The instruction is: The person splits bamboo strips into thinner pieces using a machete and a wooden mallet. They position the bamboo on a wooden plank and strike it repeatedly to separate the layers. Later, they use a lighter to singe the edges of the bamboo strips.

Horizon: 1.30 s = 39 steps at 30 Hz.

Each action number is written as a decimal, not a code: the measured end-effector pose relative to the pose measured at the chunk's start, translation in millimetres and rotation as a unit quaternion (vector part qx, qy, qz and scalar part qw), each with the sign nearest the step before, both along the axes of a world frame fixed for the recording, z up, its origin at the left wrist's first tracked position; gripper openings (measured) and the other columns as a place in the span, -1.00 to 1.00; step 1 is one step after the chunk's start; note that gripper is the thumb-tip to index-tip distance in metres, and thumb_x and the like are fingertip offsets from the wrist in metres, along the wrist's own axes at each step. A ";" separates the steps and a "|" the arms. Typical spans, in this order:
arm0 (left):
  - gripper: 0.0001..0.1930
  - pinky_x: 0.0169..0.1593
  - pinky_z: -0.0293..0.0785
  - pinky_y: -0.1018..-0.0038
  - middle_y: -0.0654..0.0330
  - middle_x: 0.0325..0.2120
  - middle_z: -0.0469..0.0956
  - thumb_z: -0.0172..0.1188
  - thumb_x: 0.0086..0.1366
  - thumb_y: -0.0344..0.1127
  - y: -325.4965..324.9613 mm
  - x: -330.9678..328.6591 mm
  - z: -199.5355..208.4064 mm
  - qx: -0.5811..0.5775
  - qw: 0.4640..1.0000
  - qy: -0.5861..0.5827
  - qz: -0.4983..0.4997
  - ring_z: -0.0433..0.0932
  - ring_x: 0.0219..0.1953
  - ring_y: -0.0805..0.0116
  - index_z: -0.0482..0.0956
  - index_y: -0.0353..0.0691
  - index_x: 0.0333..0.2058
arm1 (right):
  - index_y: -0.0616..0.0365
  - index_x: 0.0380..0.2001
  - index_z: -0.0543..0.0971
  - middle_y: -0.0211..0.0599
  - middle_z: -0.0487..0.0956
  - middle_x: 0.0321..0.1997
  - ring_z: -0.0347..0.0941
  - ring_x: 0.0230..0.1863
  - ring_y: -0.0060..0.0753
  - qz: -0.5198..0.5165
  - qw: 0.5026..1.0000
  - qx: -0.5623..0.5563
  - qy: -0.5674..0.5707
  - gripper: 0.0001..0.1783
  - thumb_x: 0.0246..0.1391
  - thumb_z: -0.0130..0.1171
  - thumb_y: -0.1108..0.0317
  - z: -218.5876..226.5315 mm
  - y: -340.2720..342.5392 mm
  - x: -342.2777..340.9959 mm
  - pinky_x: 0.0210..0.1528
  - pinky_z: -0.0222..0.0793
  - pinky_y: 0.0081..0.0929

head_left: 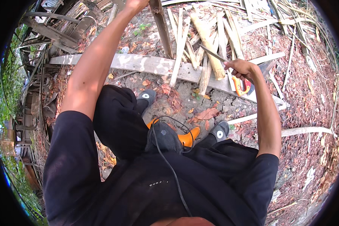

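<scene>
In my right hand is a long thin-bladed knife. The fingers are closed round its handle, and the dark blade points up and left over a thick pale stick. My left arm reaches far forward to the upper edge, where my left hand is cut off and its fingers do not show. Just right of that hand, a dark weathered wooden post slants down to a long grey plank. Below my right hand is the orange handle of a saw, partly hidden by my wrist.
Several split wooden slats lie across the plank and beyond it. Orange plastic shows between my legs, and a dark cable runs down my shirt. Stacked old timber stands at the left; dry leaves litter the dirt.
</scene>
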<state>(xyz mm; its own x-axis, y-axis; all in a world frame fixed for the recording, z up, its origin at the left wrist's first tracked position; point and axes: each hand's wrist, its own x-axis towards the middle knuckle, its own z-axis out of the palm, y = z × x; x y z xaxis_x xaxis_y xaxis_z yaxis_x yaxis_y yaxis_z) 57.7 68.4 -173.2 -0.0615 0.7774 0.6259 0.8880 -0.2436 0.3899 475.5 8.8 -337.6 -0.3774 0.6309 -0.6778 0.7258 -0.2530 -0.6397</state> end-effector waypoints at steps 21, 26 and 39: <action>-0.62 -0.45 0.58 0.48 0.08 -0.42 0.66 0.16 0.33 -0.09 -25.0 -51.4 10.8 -0.047 0.989 -0.051 0.131 0.68 -0.40 0.39 0.56 -0.09 0.06 | 0.54 -0.11 0.40 0.14 0.59 -0.33 0.63 -0.42 0.01 -0.043 0.984 0.140 0.102 -0.67 0.23 -0.04 0.39 -29.7 -7.3 -133.0 -0.45 0.64 -0.22; -0.67 -0.26 0.57 0.38 -0.03 -0.45 0.67 0.17 0.30 -0.10 -39.8 -67.7 -4.1 0.065 0.987 -0.079 0.124 0.70 -0.37 0.21 0.62 -0.12 -0.06 | 0.32 -0.06 0.47 0.16 0.45 0.03 0.36 0.10 0.06 -0.091 0.819 0.537 -0.180 -0.55 0.06 0.13 0.21 -131.5 17.3 -198.9 0.11 0.31 -0.07; -0.70 -0.25 0.53 0.40 0.01 -0.40 0.67 0.26 0.24 -0.25 -47.4 -36.8 -11.9 -0.006 0.985 -0.156 -0.080 0.66 -0.35 0.33 0.60 -0.32 -0.13 | 0.31 -0.25 0.51 -0.07 0.50 -0.29 0.48 -0.27 -0.12 -0.221 0.932 0.266 -0.111 -0.62 -0.11 0.32 0.28 -152.9 -121.0 -199.4 -0.31 0.46 -0.23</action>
